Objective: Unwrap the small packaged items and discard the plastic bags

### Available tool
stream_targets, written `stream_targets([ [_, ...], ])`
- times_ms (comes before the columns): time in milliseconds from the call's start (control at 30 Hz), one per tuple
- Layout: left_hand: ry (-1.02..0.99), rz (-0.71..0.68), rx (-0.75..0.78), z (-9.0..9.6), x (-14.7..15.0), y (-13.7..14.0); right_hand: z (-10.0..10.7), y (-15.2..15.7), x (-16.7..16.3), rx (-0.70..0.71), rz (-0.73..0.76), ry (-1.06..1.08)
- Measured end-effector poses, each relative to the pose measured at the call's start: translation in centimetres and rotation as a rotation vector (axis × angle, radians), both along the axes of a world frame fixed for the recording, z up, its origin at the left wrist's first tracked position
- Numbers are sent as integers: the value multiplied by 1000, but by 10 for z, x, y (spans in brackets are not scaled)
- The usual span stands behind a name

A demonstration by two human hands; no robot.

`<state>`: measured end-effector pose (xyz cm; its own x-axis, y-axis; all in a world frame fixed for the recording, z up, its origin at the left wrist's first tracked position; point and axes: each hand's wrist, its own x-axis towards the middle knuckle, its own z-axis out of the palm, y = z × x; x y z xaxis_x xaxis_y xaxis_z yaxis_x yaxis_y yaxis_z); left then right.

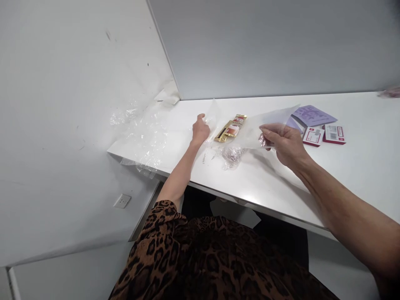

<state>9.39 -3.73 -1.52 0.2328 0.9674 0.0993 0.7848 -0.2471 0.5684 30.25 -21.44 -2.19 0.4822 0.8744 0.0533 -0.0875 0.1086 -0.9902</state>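
My left hand (200,130) is closed on the edge of a frosted plastic sheet, which rises beside its fingers. Pinched between thumb and fingers of my right hand (286,143) is a frosted plastic bag (250,129), lifted a little off the table. A small dark red shiny item (265,141) shows at my right fingertips; what it is cannot be made out. Between the hands lie gold sachets (233,128) with a red and white print. I cannot tell whether both hands hold one piece of plastic. Crumpled clear wrap (233,155) lies just in front of the sachets.
Crinkled clear plastic (146,133) covers the left end of the white table (368,175) and hangs over its edge. Right of my right hand lie purple printed cards (314,116) and two red-and-white boxes (334,134). Walls stand left and behind; a socket (122,201) is low left.
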Motion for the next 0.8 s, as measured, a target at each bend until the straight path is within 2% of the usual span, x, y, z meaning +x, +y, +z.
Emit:
stream_targets([
  [67,35,99,50,-4,-10,2,1,0,4,-26,-23,10],
  [133,124,149,167,-5,-12,-2,2,1,7,-53,-44,8],
  [200,176,97,295,-2,-5,-12,3,1,9,-79,-50,0],
  [267,179,-41,335,4,10,-23,3,1,10,-90,-39,-8],
  [333,189,-174,239,7,28,-29,2,0,9,-87,-28,-24],
  [400,227,-230,101,6,47,-31,1,0,8,-80,-34,-39],
  [600,289,-218,-48,-6,78,-23,-2,0,8,-75,-4,-50],
  [700,244,-238,-136,-4,83,-23,-3,1,9,-72,-1,-52],
  [800,179,-239,-135,1,81,-22,-4,3,11,-103,-21,-58],
])
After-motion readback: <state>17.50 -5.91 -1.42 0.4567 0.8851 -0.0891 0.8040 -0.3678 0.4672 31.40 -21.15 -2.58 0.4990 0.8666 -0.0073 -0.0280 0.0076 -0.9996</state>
